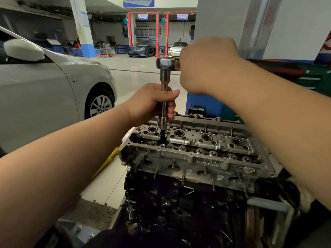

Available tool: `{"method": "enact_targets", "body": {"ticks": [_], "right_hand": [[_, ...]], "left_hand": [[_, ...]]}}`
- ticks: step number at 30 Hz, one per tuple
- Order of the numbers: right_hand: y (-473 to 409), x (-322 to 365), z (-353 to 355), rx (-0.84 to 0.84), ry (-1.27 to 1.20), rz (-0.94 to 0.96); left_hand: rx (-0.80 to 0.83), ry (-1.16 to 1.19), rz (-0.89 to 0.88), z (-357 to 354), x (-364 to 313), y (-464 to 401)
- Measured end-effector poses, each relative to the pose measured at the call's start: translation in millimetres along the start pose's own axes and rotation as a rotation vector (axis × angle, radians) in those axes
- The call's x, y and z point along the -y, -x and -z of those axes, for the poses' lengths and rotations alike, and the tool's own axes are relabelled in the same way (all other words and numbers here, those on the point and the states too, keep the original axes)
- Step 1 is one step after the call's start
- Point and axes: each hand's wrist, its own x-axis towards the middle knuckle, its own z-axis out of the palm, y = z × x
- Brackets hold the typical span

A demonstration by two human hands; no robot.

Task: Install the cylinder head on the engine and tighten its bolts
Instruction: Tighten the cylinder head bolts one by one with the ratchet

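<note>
Above cylinder head [206, 154], hands gripping ratchet [167, 63] and extension [163, 104], grey car [44, 90] left.

- A VW roundel sits at the hub of the alloy wheel [100, 105] on the silver car [53, 90] parked at left.
- A blue-and-white banner [138, 1] hangs high at the far end of the hall; its row of characters is cut off at the frame's top and too blurred to read.
- Raised casting marks run along the near flank of the cylinder head [207, 162], too small to make out.
- A dark box [196, 110] behind the engine carries a white label that cannot be read.
</note>
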Motion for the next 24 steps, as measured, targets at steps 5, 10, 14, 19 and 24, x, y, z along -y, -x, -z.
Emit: {"method": "enact_targets", "body": {"ticks": [5, 10, 14, 19, 24], "right_hand": [[-3.6, 2.9, -8.5, -0.084, -0.101, 0.055], [-18.3, 10.2, -20.3, 0.085, -0.788, 0.125], [-17.4, 6.2, -8.9, 0.108, -0.356, 0.049], [13.9, 4.8, 18.7, 0.017, -0.003, 0.03], [-13.2, 3.8, -5.8, 0.047, -0.354, 0.109]], "left_hand": [[-0.138, 0.17, 0.042, -18.1, -0.5, 3.9], [-0.196, 0.134, 0.026, -31.4, -3.0, 5.9], [-0.257, 0.138, 0.009, -23.1, 0.4, -0.9], [-0.322, 0.088, -0.03, -26.8, -2.3, -6.9], [-0.264, 0.149, 0.014, -25.1, 0.5, -2.8]]}}
